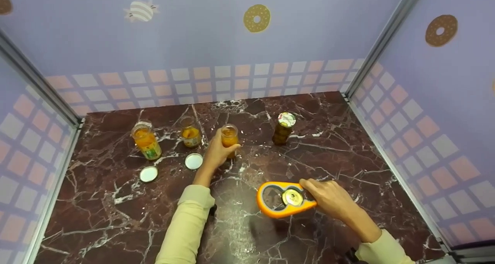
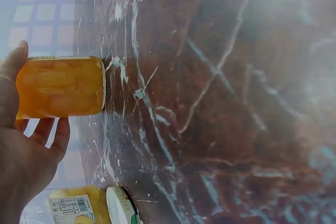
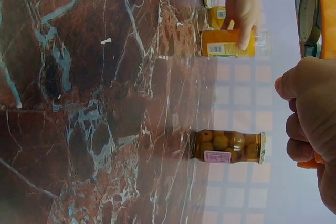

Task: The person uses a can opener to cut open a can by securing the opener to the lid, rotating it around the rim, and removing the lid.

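My left hand (image 1: 217,152) grips an uncapped glass jar of orange fruit (image 1: 229,139), standing upright toward the back of the table. In the left wrist view the thumb and fingers wrap the upper part of that jar (image 2: 63,88). Nearer the front, my right hand (image 1: 333,199) holds an orange jar opener (image 1: 267,209) by its handle, raised over the table. A round gold-coloured lid (image 1: 292,197) sits within the opener's smaller opening. The right wrist view shows curled fingers on the handle and the lid edge-on (image 3: 308,14).
To the left stand two open jars of yellow-orange fruit, a taller jar (image 1: 149,146) and a shorter jar (image 1: 191,137). Two lids lie before them, a left lid (image 1: 149,174) and a right lid (image 1: 194,161). A capped jar of dark round fruit (image 1: 282,133) stands at back right. Walls enclose the marble-patterned table (image 1: 116,225).
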### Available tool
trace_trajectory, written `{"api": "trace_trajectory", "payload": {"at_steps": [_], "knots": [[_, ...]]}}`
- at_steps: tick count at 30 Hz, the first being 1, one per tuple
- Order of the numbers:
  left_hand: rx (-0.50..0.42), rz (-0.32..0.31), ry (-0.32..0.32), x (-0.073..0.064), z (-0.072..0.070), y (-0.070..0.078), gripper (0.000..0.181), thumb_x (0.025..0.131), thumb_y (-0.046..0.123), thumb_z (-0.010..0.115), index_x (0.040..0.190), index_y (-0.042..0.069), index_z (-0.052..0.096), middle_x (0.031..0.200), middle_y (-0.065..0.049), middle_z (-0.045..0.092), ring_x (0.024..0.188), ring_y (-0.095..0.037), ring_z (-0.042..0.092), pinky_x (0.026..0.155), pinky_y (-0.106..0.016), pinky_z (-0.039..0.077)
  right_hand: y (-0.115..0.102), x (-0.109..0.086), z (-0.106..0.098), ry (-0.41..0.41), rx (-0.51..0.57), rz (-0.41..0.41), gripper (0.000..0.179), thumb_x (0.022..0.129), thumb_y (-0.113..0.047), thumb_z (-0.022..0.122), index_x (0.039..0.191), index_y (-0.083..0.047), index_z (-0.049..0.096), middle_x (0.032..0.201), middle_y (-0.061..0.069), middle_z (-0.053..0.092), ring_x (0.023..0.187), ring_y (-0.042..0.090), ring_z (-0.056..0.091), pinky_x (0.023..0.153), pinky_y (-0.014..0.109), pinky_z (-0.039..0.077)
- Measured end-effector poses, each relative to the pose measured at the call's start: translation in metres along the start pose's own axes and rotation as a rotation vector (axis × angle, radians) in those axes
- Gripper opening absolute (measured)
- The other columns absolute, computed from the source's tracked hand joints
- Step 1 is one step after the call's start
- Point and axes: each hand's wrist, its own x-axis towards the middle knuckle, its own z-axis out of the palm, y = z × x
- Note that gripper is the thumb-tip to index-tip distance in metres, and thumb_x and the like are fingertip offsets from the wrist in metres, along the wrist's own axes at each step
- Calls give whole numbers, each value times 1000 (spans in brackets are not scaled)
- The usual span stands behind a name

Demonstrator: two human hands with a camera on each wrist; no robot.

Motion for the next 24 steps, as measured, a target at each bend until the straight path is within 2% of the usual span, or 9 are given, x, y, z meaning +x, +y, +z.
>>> {"api": "trace_trajectory", "payload": {"at_steps": [9,19,24], "knots": [[46,-44,70,12,-2,-2,83,82,24,90,148,1,46,126,-23,66,119,-40,61,107,-52,45,-1,5,6,-28,12,3,55,73,-15,88,121,-13,60,88,-4,59,53,15,47,44,34,44],[45,-90,117,23,-2,-3,82,82,25,89,147,0,47,128,-24,65,118,-41,61,106,-54,45,-1,10,8,-40,22,7,55,74,-17,89,120,-13,60,85,-4,58,51,15,45,42,33,43],[72,-98,144,29,-1,-3,81,81,28,90,146,2,48,127,-23,67,118,-41,62,103,-54,47,-1,11,11,-40,28,8,54,74,-10,89,120,-14,60,84,-4,57,51,13,42,42,32,41]]}}
